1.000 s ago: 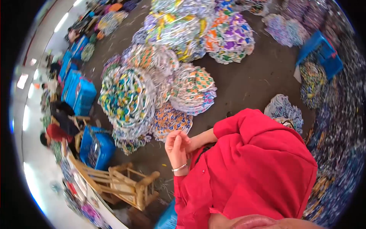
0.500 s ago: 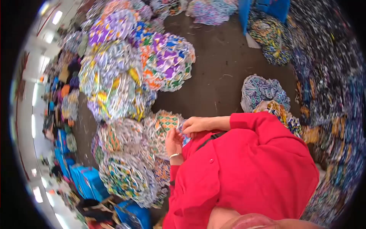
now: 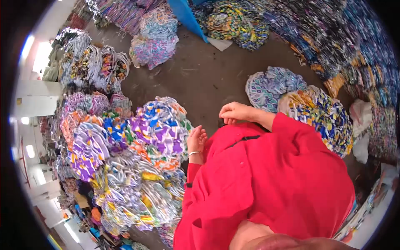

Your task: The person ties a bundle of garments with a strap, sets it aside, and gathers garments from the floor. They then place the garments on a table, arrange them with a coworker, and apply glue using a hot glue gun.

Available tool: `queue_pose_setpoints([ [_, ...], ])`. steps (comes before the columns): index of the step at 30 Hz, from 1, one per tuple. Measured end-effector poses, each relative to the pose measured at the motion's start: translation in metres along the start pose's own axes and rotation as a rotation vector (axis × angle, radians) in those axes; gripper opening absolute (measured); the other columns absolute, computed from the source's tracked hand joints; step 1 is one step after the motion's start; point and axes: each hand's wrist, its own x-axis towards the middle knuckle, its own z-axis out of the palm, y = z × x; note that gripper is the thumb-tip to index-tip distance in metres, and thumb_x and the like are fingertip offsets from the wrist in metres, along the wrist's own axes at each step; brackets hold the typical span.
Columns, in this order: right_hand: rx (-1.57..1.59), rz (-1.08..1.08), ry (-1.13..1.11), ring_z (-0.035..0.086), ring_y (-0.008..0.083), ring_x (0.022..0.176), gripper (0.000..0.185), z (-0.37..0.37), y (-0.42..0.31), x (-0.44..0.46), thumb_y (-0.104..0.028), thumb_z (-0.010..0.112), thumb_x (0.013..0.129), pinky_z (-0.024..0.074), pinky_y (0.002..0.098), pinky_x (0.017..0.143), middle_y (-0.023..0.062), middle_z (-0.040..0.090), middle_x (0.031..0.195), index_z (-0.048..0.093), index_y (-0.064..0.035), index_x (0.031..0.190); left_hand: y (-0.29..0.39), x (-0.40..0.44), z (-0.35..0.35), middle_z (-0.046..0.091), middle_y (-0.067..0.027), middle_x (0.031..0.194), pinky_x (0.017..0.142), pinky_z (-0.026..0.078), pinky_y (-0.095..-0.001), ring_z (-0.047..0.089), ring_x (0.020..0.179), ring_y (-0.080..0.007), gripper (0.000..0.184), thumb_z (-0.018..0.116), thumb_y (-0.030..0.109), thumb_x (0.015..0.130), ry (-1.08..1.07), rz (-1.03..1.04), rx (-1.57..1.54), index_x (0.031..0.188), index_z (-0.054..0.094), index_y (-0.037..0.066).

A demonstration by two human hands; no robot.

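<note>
My left hand, with a bracelet at the wrist, is held in front of my red top, palm partly visible and fingers loosely curled and slightly apart. Nothing shows in it. Close behind it lies a bundle of purple, white and blue cloth strips. My right hand hovers farther right over the brown floor, its fingers bent together with no object visible. Right of that hand lies a light blue patterned bundle, with a yellow, blue and white bundle against it. My hands are apart.
Piled strips rise at the lower left, and more bundles stand at the upper left. A blue container is at the top beside a yellow-green bundle. A long heap of dark strips curves along the right.
The view has swung to the right; the blue crates and bamboo stool at left are gone from sight. My hands, close together before, have moved apart.
</note>
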Motion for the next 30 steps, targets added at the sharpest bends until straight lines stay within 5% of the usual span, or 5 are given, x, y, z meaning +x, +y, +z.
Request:
queue_pose_setpoints([
  [8, 0.179, -0.075, 0.298, 0.060, 0.0140, 0.065, 0.024, -0.066, -0.007, 0.022, -0.022, 0.054, 0.086, 0.0484, 0.0256, 0.056, 0.0081, 0.063, 0.077, 0.059, -0.0011, 0.096, 0.150, 0.124, 0.077, 0.060, -0.0057, 0.074, 0.052, 0.047, -0.0244, 0.055, 0.060, -0.0142, 0.016, 0.059, 0.015, 0.085, -0.176, 0.060, 0.230, 0.097, 0.059, 0.004],
  [15, 0.368, -0.126, 0.616, 0.059, 0.0115, 0.061, 0.021, -0.130, 0.034, 0.041, -0.024, 0.054, 0.086, 0.0485, 0.0244, 0.056, 0.0056, 0.063, 0.075, 0.060, -0.0043, 0.091, 0.137, 0.177, 0.160, 0.060, -0.0049, 0.076, 0.055, 0.047, -0.0236, 0.056, 0.063, -0.0127, 0.015, 0.058, 0.016, 0.086, -0.187, -0.215, 0.538, 0.096, 0.060, 0.005],
  [18, 0.491, -0.081, 0.674, 0.059, 0.0115, 0.061, 0.022, -0.121, 0.046, 0.044, -0.026, 0.055, 0.085, 0.0485, 0.0243, 0.055, 0.0053, 0.063, 0.075, 0.060, -0.0052, 0.090, 0.138, 0.184, 0.171, 0.061, -0.0035, 0.079, 0.059, 0.048, -0.0241, 0.058, 0.068, -0.0115, 0.018, 0.055, 0.019, 0.087, -0.440, -0.271, 1.025, 0.099, 0.060, 0.006],
  [24, 0.602, -0.053, 0.894, 0.056, 0.0129, 0.053, 0.023, -0.118, 0.076, 0.048, -0.023, 0.055, 0.082, 0.0445, 0.0262, 0.043, 0.0079, 0.062, 0.067, 0.062, -0.0019, 0.079, 0.144, 0.214, 0.211, 0.062, -0.0031, 0.077, 0.055, 0.049, -0.0245, 0.058, 0.063, -0.0109, 0.018, 0.056, 0.019, 0.087, -0.561, -0.167, 1.173, 0.098, 0.060, 0.006],
  [30, 0.484, 0.047, 0.998, 0.056, 0.0103, 0.057, 0.023, -0.096, 0.080, 0.057, -0.028, 0.055, 0.085, 0.0433, 0.0239, 0.046, 0.0040, 0.060, 0.068, 0.059, -0.0056, 0.086, 0.147, 0.252, 0.207, 0.062, -0.0045, 0.074, 0.051, 0.049, -0.0229, 0.058, 0.059, -0.0112, 0.016, 0.057, 0.017, 0.086, -0.676, -0.221, 1.167, 0.094, 0.061, 0.004],
])
